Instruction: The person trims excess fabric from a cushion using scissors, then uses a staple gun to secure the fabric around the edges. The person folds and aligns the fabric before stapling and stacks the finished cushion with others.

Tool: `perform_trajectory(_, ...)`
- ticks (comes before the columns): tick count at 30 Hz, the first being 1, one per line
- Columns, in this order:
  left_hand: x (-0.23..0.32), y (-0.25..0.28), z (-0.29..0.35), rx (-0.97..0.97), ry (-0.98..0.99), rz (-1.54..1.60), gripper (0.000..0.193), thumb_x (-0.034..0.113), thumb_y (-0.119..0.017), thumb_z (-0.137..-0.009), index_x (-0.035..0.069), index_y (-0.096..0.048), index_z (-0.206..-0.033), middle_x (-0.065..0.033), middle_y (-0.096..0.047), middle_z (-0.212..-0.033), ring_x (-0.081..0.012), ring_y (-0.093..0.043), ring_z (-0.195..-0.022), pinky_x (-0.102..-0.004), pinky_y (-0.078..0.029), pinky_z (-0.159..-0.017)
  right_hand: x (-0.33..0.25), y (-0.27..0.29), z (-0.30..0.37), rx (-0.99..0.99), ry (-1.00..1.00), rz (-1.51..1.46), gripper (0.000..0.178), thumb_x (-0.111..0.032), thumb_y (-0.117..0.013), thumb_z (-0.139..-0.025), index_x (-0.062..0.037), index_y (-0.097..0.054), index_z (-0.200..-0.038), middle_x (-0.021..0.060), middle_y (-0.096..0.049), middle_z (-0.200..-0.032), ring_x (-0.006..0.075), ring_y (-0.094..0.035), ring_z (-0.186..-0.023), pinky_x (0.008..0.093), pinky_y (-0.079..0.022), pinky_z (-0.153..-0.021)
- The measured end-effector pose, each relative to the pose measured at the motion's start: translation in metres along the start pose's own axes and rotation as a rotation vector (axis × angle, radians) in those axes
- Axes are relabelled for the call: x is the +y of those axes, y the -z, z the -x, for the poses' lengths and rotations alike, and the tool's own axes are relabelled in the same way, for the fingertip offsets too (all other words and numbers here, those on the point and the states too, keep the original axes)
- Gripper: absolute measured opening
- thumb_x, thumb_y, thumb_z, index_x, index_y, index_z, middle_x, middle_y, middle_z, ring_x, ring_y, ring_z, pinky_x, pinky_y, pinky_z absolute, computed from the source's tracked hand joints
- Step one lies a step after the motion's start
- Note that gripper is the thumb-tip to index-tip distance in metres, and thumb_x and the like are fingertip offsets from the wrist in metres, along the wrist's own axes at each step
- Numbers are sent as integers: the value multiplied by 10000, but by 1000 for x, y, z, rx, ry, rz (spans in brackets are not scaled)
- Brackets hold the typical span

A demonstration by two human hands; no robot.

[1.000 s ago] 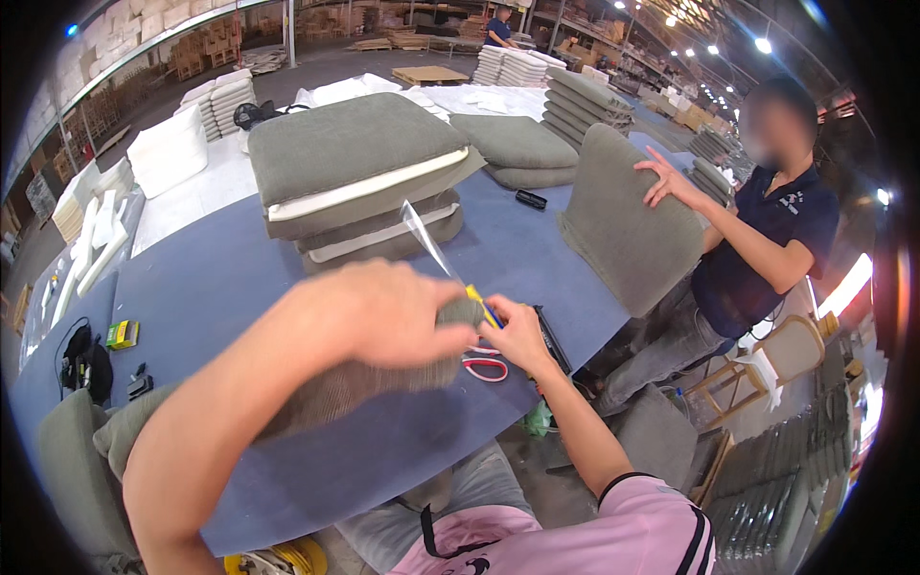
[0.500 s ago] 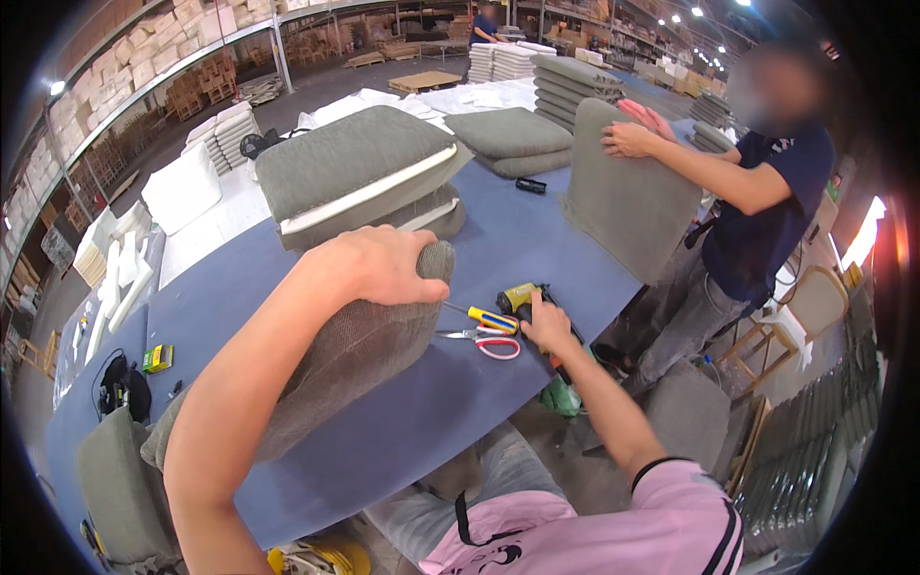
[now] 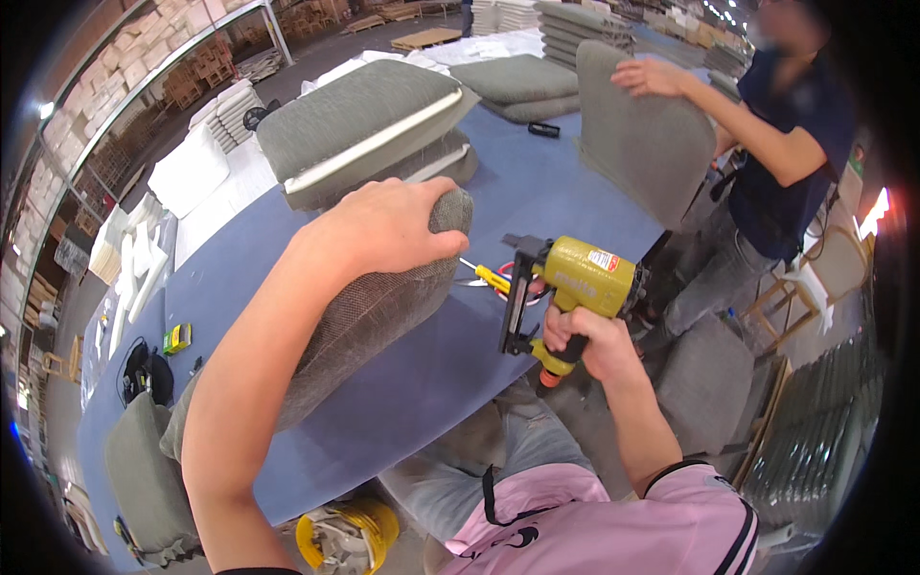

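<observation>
My left hand (image 3: 393,225) is closed over the upper corner of a grey upholstered chair cushion (image 3: 374,331), which stands tilted on the blue table (image 3: 402,412). My right hand (image 3: 596,337) is wrapped round the grip of a yellow staple gun (image 3: 586,278), held up off the table beside the cushion. Between the two lie a yellow-handled screwdriver (image 3: 492,278) and scissors (image 3: 470,283) with red and white handles, partly hidden behind the staple gun.
Grey cushions (image 3: 359,120) with white edges are piled beyond my left hand. A co-worker (image 3: 791,153) at the right holds up another grey cushion (image 3: 637,144). A small black object (image 3: 543,129) lies between. A small yellow-green box (image 3: 177,338) sits at the left; a yellow bucket (image 3: 381,537) stands below.
My right hand has lifted the staple gun off the table, toward me and up. My left hand stays on the cushion. One of the co-worker's hands has left the other cushion's top edge.
</observation>
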State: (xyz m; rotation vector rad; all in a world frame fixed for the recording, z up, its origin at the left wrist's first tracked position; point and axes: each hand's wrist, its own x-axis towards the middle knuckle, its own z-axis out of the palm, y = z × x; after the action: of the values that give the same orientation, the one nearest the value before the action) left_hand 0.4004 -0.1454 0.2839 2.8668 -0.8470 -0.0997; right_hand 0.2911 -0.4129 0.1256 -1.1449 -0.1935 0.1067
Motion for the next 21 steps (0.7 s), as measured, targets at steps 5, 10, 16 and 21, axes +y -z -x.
perform_trajectory(5, 8, -9, 7, 40, 2, 4, 666, 391, -766, -949, 106, -622, -1533, -314, -785, -1133, -467, -752, -1101, -524, -567, -1016, 31, -36, 23, 93, 352, 565, 161, -87, -747, -989, -37, -755, -1142, 54, -744, -940, 169, -711, -839, 328, -536, -739)
perform_trajectory(10, 12, -8, 10, 43, -12, -21, 613, 314, -739, -946, 94, -633, -1508, -307, -788, -1075, -459, -765, -1045, -520, -581, -975, 28, -57, 9, 163, 382, 616, 198, -49, -799, -932, -33, -800, -1130, 79, -831, -1045, 232, -805, -927, 349, -595, -819)
perform_trajectory(16, 22, -9, 11, 31, -2, -9, 613, 274, -721, -948, 76, -604, -1517, -307, -784, -1032, -461, -762, -1040, -538, -579, -975, 25, -60, -3, 176, 516, 596, 185, -18, -788, -933, -14, -793, -1117, 85, -816, -973, 233, -796, -844, 353, -610, -805)
perform_trajectory(21, 21, -9, 18, 43, -5, -111, 598, 245, -706, -967, 73, -581, -1526, -307, -758, -991, -485, -736, -1040, -567, -563, -964, 27, -67, -12, 167, 743, 704, 219, -2, -799, -880, -14, -778, -1098, 112, -790, -941, 272, -770, -792, 377, -601, -770)
